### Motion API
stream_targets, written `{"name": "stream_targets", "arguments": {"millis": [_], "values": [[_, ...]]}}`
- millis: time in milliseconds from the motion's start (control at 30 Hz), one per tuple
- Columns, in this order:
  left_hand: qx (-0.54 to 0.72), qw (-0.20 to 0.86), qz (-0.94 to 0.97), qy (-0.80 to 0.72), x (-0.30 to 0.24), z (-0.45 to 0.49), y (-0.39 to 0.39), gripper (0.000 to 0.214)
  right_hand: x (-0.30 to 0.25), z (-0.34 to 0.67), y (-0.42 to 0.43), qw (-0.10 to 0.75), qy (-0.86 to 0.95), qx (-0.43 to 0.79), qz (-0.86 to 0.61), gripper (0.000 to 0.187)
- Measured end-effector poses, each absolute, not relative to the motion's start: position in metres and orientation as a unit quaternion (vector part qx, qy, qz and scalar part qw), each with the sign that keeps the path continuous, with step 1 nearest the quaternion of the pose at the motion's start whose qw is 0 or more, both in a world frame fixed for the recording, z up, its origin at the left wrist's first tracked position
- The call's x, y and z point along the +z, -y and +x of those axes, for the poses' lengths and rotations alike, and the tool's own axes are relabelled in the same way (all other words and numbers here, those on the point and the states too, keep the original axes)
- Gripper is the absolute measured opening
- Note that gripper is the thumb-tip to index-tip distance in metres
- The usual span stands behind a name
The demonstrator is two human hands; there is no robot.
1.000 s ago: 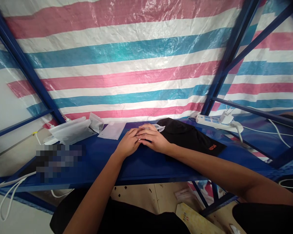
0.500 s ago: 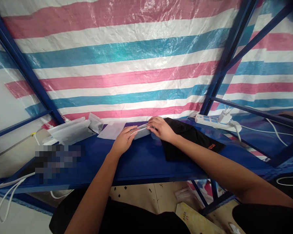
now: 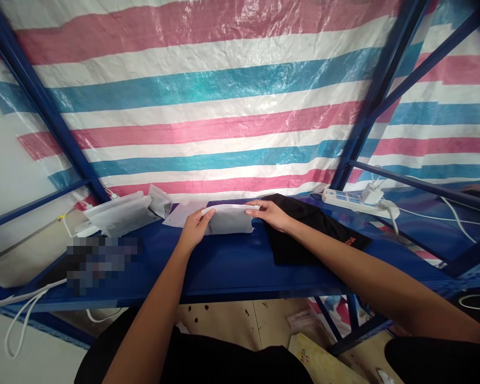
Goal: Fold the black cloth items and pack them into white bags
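A frosted plastic zip bag with a white top edge is stretched between my hands above the blue shelf. My left hand pinches its left top corner, thumb in front. At the right top corner my right hand grips the same edge, thumb towards me and fingers behind. The bag's lower part looks greyish; what is inside cannot be made out. Behind my left hand lies another flat frosted bag. A folded black cloth item with orange lettering lies under and beside my right forearm.
More frosted bags are piled at the left back. A white power strip with plugs and cables is at the right back. Blue metal posts frame a striped tarp. A yellowish box lies on the floor below.
The bag has tilted so that its front face now shows below the top edge. My hands have moved slightly apart along that edge, the left one shifting left.
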State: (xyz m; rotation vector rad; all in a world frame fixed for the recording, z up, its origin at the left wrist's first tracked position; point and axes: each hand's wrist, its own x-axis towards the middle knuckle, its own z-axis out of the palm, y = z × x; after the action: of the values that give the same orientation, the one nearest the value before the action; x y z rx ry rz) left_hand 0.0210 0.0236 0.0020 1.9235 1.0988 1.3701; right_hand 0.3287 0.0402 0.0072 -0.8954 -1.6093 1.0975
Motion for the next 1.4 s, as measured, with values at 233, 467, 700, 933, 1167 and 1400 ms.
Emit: {"name": "stream_targets", "arguments": {"millis": [233,467,700,933,1167,1400], "values": [[0.492,0.369,0.681,-0.398,0.002,0.022,-0.021,0.054,0.013,0.317,-0.028,0.491,0.649,0.453,-0.363,0.043],[0.483,0.383,0.677,-0.402,-0.001,0.020,-0.023,0.050,0.017,0.310,-0.022,0.477,0.684,0.393,-0.387,0.056],[0.513,0.350,0.652,-0.435,-0.002,0.016,-0.024,0.050,0.013,0.304,-0.018,0.446,0.662,0.474,-0.372,0.045],[0.510,0.303,0.663,-0.456,-0.002,0.017,-0.023,0.055,0.015,0.303,-0.020,0.444,0.674,0.467,-0.361,0.043],[0.450,0.045,0.695,-0.560,-0.030,-0.007,-0.049,0.037,0.005,0.316,-0.040,0.520,0.602,0.446,-0.410,0.049],[0.308,-0.010,0.734,-0.605,-0.041,-0.015,-0.054,0.031,0.006,0.324,-0.049,0.577,0.546,0.436,-0.423,0.053]]}}
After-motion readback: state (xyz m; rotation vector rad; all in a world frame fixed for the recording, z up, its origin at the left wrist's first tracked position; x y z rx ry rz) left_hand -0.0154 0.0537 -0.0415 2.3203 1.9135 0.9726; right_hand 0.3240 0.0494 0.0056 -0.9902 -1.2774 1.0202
